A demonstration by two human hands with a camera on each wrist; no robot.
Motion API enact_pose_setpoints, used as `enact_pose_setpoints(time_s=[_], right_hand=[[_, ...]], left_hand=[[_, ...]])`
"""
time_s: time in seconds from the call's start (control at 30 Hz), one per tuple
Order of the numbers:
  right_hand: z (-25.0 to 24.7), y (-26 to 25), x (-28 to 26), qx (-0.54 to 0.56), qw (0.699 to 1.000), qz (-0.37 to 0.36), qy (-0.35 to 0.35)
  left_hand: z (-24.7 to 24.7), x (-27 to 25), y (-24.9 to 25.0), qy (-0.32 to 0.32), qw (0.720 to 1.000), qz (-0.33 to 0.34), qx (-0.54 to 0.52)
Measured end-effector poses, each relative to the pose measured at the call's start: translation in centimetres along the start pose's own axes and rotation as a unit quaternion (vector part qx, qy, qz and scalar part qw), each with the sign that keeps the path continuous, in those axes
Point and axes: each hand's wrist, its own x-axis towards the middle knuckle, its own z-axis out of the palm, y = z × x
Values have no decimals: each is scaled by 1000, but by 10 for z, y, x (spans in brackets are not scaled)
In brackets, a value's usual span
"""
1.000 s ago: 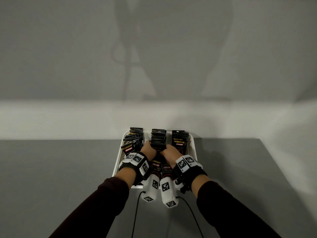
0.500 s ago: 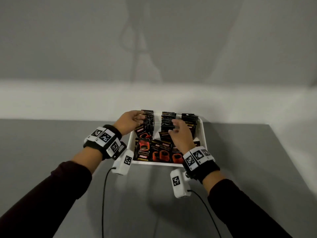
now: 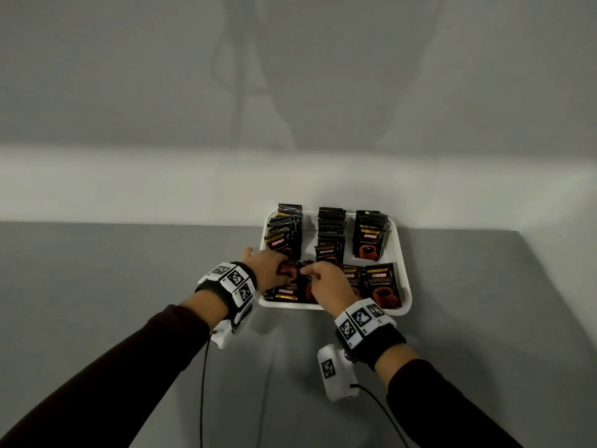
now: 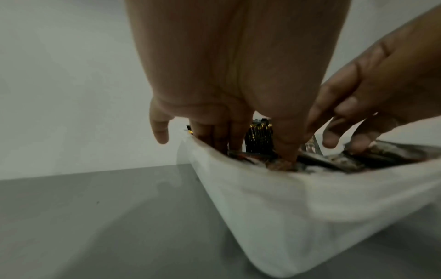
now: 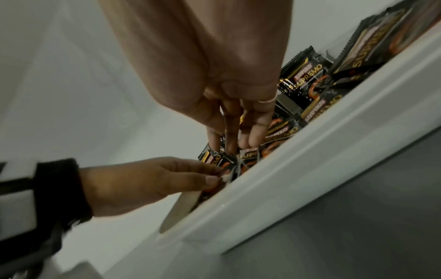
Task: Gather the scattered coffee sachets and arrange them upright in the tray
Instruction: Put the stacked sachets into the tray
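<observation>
Down at the near end of the white tray (image 3: 405,279), a loose layer of black coffee sachets (image 3: 384,284) is lying flat, labels up, and that's where both hands are working. Three rows of upright sachets (image 3: 331,227) are packed standing against the far end of the same tray, so the sorted ones sit behind the flat ones.

One flat sachet (image 5: 216,158) near the tray's near-left corner is being handled by both hands at once. The left hand (image 3: 266,270) is reached in over the left rim, and a sachet edge is pinched between its thumb and curled fingers (image 5: 210,179) in the right wrist view, a pretty narrow grip. The right hand (image 3: 326,284) is brought in from the front with its fingers (image 5: 255,132) pointed down and bunched close together, tips pressed onto the sachets; whether anything is actually clamped by them can't really be told, it looks more like touching than a proper hold.

Tray is parked on a grey table (image 3: 129,286), pushed up near the pale wall (image 3: 290,92) at the back. Marker-covered wristbands (image 3: 231,279) and dark sleeves (image 3: 145,367) are worn on both arms.
</observation>
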Motion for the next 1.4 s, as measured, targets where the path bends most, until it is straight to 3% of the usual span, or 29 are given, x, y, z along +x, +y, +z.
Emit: enact_pose_setpoints(time_s=[0.13,0.47,0.67,0.9,1.2,1.4], right_hand=[[7,15,-7,-103,991,-48,-68],[11,21,-19,-151,982,-69,-92],[12,24,-26,-140,983,-66,-96],[11,24,-29,-159,981,-76,-86],[11,25,-35,-209,970,-87,-84],[11,18,-34,-207,973,-57,-79]], left_hand=[[-3,10,3,-56,998,1,39],[-26,19,9,-174,985,9,12],[-28,23,13,-167,986,-10,7],[-30,22,9,-170,982,10,-77],[-34,17,4,-124,992,34,-5],[-37,15,-1,-146,984,54,-88]])
